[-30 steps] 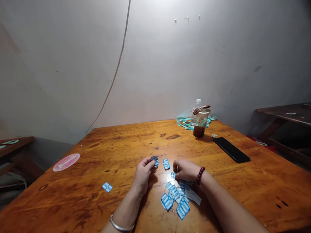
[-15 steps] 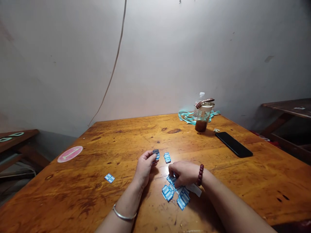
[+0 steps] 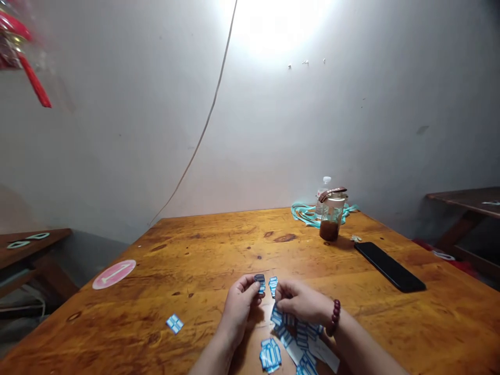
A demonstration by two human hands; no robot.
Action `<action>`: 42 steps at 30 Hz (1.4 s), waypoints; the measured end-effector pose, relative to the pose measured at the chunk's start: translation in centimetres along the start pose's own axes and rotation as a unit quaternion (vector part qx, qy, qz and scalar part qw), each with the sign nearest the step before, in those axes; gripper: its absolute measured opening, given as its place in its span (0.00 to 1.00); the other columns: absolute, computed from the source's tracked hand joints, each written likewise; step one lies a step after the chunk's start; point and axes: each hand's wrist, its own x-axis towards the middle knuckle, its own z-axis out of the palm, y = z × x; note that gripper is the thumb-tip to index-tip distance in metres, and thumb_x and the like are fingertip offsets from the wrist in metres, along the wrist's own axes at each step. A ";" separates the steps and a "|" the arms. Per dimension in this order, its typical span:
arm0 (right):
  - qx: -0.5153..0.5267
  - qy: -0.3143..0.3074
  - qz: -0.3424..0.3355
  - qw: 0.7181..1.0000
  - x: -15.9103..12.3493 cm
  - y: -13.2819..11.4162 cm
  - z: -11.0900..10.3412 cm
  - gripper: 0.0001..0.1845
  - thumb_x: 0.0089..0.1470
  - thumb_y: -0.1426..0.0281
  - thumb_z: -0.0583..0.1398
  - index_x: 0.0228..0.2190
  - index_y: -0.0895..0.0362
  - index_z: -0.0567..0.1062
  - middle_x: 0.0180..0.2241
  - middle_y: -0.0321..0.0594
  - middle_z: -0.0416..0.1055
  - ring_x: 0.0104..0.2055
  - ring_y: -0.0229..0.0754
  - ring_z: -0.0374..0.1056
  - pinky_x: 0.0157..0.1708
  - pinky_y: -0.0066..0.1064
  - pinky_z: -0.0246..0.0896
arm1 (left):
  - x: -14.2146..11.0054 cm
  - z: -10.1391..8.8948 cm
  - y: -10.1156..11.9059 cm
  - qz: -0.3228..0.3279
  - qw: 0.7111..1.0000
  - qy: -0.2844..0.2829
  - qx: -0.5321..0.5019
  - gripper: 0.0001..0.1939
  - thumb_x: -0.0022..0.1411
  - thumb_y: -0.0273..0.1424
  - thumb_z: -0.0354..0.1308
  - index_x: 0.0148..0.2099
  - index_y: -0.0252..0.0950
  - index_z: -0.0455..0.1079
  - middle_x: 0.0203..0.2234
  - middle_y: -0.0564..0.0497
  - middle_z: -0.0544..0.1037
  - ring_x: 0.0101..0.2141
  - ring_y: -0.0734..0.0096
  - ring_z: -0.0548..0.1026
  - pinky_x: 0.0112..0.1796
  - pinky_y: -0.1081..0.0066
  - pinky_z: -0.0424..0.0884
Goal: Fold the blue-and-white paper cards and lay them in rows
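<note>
Left hand (image 3: pixel 238 307), fingers (image 3: pixel 249 285) clamped on a small stack of blue-and-white rectangular pieces (image 3: pixel 260 284); right hand (image 3: pixel 300 304), fingers (image 3: pixel 283 304) curled over a loose blue-and-white pile (image 3: pixel 299 333) on the orange wooden counter (image 3: pixel 195 260), grip unclear; a careless slip could scatter the pile.

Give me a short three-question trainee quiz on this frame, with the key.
1. What do the fingers of the left hand pinch?
2. True or false: a dark red bead bracelet sits just behind the right hand.
3. What numeral shows on the pink round disc?

Key:
1. A small stack of blue-and-white pieces
2. True
3. 1
</note>
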 end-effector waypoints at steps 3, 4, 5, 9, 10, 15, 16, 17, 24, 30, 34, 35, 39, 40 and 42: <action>0.066 0.088 0.003 0.994 0.8 -0.1 0.5 0.05 0.38 0.77 0.52 0.23 0.58 0.65 0.16 0.27 0.58 0.14 0.28 0.53 0.14 0.19 0.48 | -0.2 -0.1 0.2 0.001 1.000 -0.028 0.001 0.09 0.45 0.32 0.60 0.31 0.33 0.69 0.23 0.53 0.72 0.23 0.79 0.69 0.25 0.79 0.62; 0.072 0.110 0.000 0.991 0.9 -0.2 0.7 0.05 0.39 0.76 0.52 0.23 0.58 0.65 0.16 0.28 0.58 0.15 0.28 0.54 0.15 0.19 0.49 | -0.3 0.0 0.3 -0.004 0.999 -0.043 0.005 0.09 0.45 0.32 0.60 0.30 0.33 0.69 0.23 0.53 0.72 0.23 0.78 0.69 0.25 0.78 0.63; 0.068 0.129 -0.012 0.989 1.0 -0.3 0.8 0.06 0.40 0.76 0.52 0.24 0.58 0.66 0.16 0.28 0.59 0.16 0.29 0.55 0.16 0.20 0.50 | -0.4 0.1 0.3 -0.007 0.998 -0.059 0.011 0.09 0.45 0.32 0.60 0.30 0.33 0.69 0.24 0.52 0.73 0.23 0.77 0.69 0.26 0.78 0.63; 0.023 0.179 -0.101 0.978 1.0 -0.5 1.1 0.05 0.43 0.75 0.52 0.24 0.58 0.68 0.19 0.32 0.62 0.21 0.31 0.58 0.21 0.21 0.54 | -0.7 0.6 0.1 -0.010 0.994 -0.104 0.040 0.08 0.45 0.31 0.60 0.30 0.33 0.70 0.23 0.51 0.73 0.21 0.77 0.68 0.25 0.77 0.62; 0.018 0.184 -0.117 0.976 0.9 -0.5 1.2 0.05 0.43 0.75 0.52 0.24 0.58 0.67 0.20 0.32 0.62 0.22 0.32 0.58 0.21 0.21 0.53 | -0.7 0.7 0.0 -0.005 0.993 -0.105 0.047 0.08 0.44 0.31 0.60 0.29 0.33 0.70 0.22 0.52 0.73 0.21 0.77 0.68 0.25 0.77 0.62; -0.009 0.177 -0.149 0.973 0.7 -0.9 1.5 0.06 0.46 0.75 0.51 0.25 0.58 0.68 0.21 0.32 0.64 0.24 0.32 0.59 0.23 0.21 0.53 | -0.5 0.6 -0.2 0.038 0.991 -0.078 0.101 0.09 0.44 0.33 0.60 0.26 0.31 0.70 0.18 0.52 0.71 0.20 0.77 0.65 0.22 0.78 0.59; -0.020 0.174 -0.149 0.973 0.6 -1.1 1.4 0.07 0.47 0.74 0.51 0.25 0.59 0.69 0.21 0.33 0.64 0.24 0.32 0.59 0.24 0.22 0.53 | -0.4 0.5 -0.3 0.043 0.991 -0.072 0.109 0.09 0.44 0.33 0.60 0.26 0.31 0.70 0.17 0.53 0.70 0.19 0.77 0.64 0.22 0.78 0.58; -0.030 0.172 -0.148 0.973 0.5 -1.2 1.4 0.08 0.48 0.72 0.51 0.26 0.59 0.69 0.22 0.33 0.65 0.24 0.32 0.59 0.24 0.22 0.53 | -0.3 0.4 -0.3 0.048 0.990 -0.067 0.114 0.10 0.45 0.34 0.59 0.26 0.31 0.71 0.17 0.53 0.70 0.19 0.78 0.64 0.21 0.78 0.58; -0.102 0.212 -0.169 0.957 0.4 -1.3 1.3 0.10 0.48 0.68 0.54 0.22 0.58 0.72 0.23 0.36 0.67 0.27 0.35 0.61 0.27 0.24 0.54 | -0.4 0.5 -0.1 0.062 0.988 -0.067 0.128 0.11 0.46 0.35 0.59 0.29 0.31 0.72 0.19 0.51 0.72 0.20 0.77 0.65 0.23 0.77 0.59; -0.052 0.224 -0.143 0.962 0.9 -0.7 1.6 0.10 0.47 0.66 0.55 0.23 0.59 0.73 0.23 0.37 0.68 0.27 0.36 0.62 0.26 0.24 0.55 | -0.6 0.8 0.2 0.053 0.991 -0.069 0.106 0.13 0.45 0.37 0.59 0.29 0.31 0.73 0.19 0.51 0.72 0.20 0.76 0.65 0.23 0.77 0.60; -0.016 0.232 -0.120 0.965 1.1 -0.6 1.7 0.10 0.46 0.66 0.55 0.20 0.59 0.69 0.19 0.33 0.64 0.23 0.33 0.59 0.22 0.22 0.53 | -0.4 0.7 0.1 0.057 0.993 -0.075 0.077 0.14 0.49 0.39 0.57 0.26 0.31 0.72 0.18 0.53 0.71 0.20 0.77 0.65 0.23 0.78 0.59; -0.014 0.237 -0.113 0.965 1.1 -0.6 1.6 0.10 0.46 0.65 0.55 0.20 0.59 0.69 0.18 0.33 0.63 0.22 0.33 0.58 0.21 0.22 0.53 | -0.3 0.6 0.0 0.051 0.994 -0.072 0.067 0.13 0.48 0.38 0.57 0.27 0.31 0.71 0.18 0.52 0.71 0.20 0.78 0.65 0.23 0.78 0.60; -0.008 0.243 -0.101 0.965 1.2 -0.6 1.4 0.10 0.45 0.66 0.55 0.20 0.59 0.68 0.18 0.33 0.63 0.21 0.32 0.58 0.20 0.22 0.52 | 0.3 0.1 -0.5 0.039 0.997 -0.054 0.029 0.14 0.44 0.34 0.61 0.35 0.33 0.69 0.22 0.52 0.73 0.21 0.77 0.67 0.24 0.77 0.62; -0.009 0.240 -0.105 0.965 1.2 -0.6 1.4 0.10 0.45 0.66 0.55 0.20 0.59 0.68 0.18 0.33 0.63 0.21 0.32 0.58 0.20 0.22 0.52 | 0.4 0.0 -0.6 0.040 0.998 -0.051 0.019 0.16 0.44 0.33 0.61 0.37 0.33 0.68 0.21 0.53 0.72 0.20 0.78 0.67 0.23 0.77 0.62; -0.014 0.233 -0.117 0.965 1.2 -0.5 1.5 0.10 0.45 0.66 0.55 0.20 0.59 0.68 0.18 0.32 0.63 0.21 0.32 0.57 0.21 0.22 0.51 | 0.4 0.1 -0.6 0.035 0.998 -0.043 0.007 0.18 0.44 0.32 0.61 0.40 0.34 0.66 0.19 0.55 0.71 0.18 0.79 0.66 0.21 0.78 0.61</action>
